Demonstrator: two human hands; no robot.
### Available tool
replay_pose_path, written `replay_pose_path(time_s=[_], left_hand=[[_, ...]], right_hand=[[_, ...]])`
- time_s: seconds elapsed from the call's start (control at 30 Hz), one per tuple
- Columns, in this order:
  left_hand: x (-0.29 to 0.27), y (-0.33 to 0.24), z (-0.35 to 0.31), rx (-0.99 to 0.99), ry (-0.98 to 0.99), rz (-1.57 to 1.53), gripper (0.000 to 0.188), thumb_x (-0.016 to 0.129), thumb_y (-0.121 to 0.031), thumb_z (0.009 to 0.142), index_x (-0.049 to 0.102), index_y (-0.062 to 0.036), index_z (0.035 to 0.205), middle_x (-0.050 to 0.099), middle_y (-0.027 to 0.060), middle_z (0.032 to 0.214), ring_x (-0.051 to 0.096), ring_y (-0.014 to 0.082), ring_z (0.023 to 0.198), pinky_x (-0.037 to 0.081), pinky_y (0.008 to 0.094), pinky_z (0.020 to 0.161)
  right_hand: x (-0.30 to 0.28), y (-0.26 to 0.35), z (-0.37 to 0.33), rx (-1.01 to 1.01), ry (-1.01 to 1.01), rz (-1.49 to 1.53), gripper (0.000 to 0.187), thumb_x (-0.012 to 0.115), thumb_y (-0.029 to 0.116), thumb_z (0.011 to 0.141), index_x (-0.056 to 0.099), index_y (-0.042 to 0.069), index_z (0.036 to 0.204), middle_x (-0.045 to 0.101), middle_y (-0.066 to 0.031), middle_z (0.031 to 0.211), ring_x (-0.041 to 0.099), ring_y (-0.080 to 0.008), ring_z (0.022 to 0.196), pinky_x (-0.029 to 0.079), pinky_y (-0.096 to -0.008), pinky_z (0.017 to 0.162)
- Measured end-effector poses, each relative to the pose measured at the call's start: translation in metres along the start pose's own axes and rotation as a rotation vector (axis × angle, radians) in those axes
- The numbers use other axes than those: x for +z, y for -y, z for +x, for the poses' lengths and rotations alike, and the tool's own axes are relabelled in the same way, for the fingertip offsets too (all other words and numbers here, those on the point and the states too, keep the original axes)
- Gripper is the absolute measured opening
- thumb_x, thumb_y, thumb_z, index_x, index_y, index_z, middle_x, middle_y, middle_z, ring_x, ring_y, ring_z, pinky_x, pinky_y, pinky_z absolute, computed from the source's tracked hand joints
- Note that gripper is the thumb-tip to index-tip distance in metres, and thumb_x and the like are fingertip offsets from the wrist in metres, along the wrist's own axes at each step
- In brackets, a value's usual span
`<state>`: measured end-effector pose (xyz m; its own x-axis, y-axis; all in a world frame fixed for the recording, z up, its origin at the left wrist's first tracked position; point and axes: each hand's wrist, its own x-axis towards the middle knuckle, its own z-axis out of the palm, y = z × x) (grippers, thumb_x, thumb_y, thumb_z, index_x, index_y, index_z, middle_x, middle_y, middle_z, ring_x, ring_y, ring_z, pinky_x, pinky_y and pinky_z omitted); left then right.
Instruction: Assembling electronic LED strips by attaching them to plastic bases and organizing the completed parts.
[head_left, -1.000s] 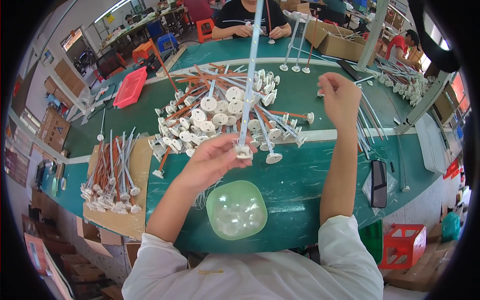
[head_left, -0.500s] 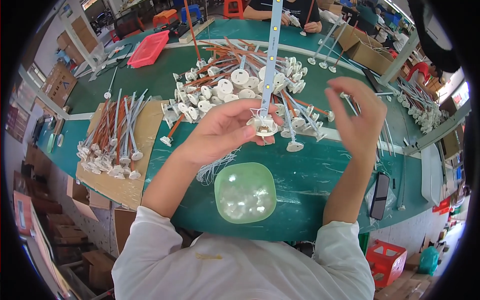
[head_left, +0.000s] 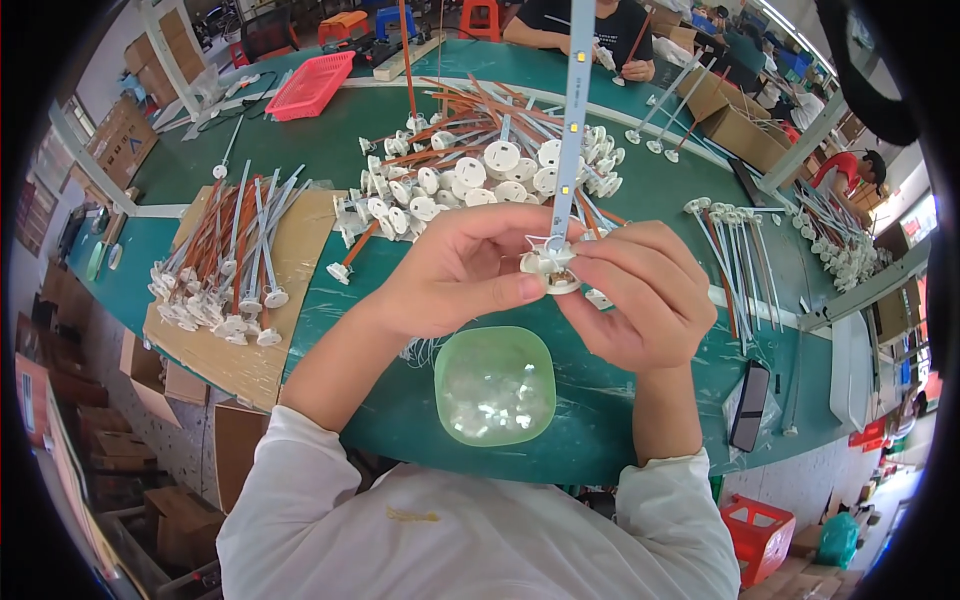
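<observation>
A narrow LED strip (head_left: 572,130) with small yellow chips stands upright above its round white base (head_left: 562,285). My left hand (head_left: 440,270) grips that base from the left, thumb in front and fingers behind. From the other side my right hand (head_left: 645,295) closes its thumb and fingertips at the base, by a thin white wire; whether it pinches the wire or the base rim is hidden. Below both hands sits a light green translucent bowl (head_left: 446,375) with many small clear, shiny pieces in it.
A large heap of white-based strips (head_left: 470,180) lies beyond my hands. Another bundle (head_left: 225,260) rests on cardboard at left; several more strips (head_left: 740,250) lie at right near a phone (head_left: 750,405). A red basket (head_left: 310,86) and a co-worker's hands (head_left: 637,70) are across the table.
My right hand, raised apart with spread fingers, has come in leftward and down to the white base. The strip in my left hand has shifted slightly right in the picture.
</observation>
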<state>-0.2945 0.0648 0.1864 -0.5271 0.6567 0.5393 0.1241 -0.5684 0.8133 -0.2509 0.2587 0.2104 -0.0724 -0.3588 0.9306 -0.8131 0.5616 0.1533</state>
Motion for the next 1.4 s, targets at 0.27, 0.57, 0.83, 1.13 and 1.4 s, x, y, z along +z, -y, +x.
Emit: replay_pose_path(time_s=[0.27,0.57,0.83,1.13,1.4], left_hand=[[0.004,-0.005,-0.003,0.049,-0.008,0.163,0.047,0.067,0.003,0.084,0.054,0.0003,0.129,0.061,0.0115,0.123,0.058,0.0164,0.109,0.050,0.0322,0.088],[0.010,-0.020,-0.006,0.061,-0.037,0.626,0.042,0.070,0.001,0.079,0.059,0.0088,0.119,0.065,0.0182,0.114,0.064,0.0230,0.105,0.048,0.0340,0.095],[0.015,-0.028,-0.006,0.170,-0.081,0.933,0.043,0.077,-0.009,0.072,0.065,0.0039,0.111,0.070,0.0165,0.098,0.067,0.0249,0.089,0.051,0.0322,0.076],[0.017,-0.013,-0.010,0.008,0.106,0.552,0.039,0.075,-0.007,0.076,0.065,0.0035,0.113,0.069,0.0169,0.100,0.067,0.0247,0.088,0.051,0.0328,0.076],[0.016,-0.005,-0.013,-0.050,0.195,0.221,0.038,0.069,0.002,0.082,0.060,0.0057,0.120,0.068,0.0171,0.105,0.066,0.0181,0.093,0.053,0.0311,0.081]], right_hand=[[-0.004,0.003,0.006,0.048,0.051,0.052,0.033,0.081,0.000,0.056,0.068,0.001,0.086,0.067,-0.0102,0.083,0.063,-0.0247,0.070,0.052,-0.0306,0.058],[-0.002,0.002,0.003,0.056,0.073,0.068,0.033,0.079,-0.002,0.053,0.068,0.001,0.084,0.067,-0.0097,0.082,0.063,-0.0245,0.068,0.052,-0.0300,0.058],[-0.019,0.006,0.010,0.217,0.254,0.198,0.030,0.080,0.001,0.061,0.068,0.001,0.089,0.067,-0.0099,0.084,0.064,-0.0212,0.071,0.051,-0.0273,0.059],[-0.019,0.019,0.006,1.015,0.010,0.940,0.005,0.066,-0.003,0.083,0.068,-0.006,0.087,0.064,-0.0075,0.077,0.058,-0.0081,0.059,0.041,-0.0193,0.046],[-0.024,0.024,0.008,1.063,0.003,0.859,0.005,0.070,0.000,0.083,0.071,-0.005,0.084,0.063,-0.0047,0.065,0.056,-0.0058,0.053,0.041,-0.0189,0.044]])
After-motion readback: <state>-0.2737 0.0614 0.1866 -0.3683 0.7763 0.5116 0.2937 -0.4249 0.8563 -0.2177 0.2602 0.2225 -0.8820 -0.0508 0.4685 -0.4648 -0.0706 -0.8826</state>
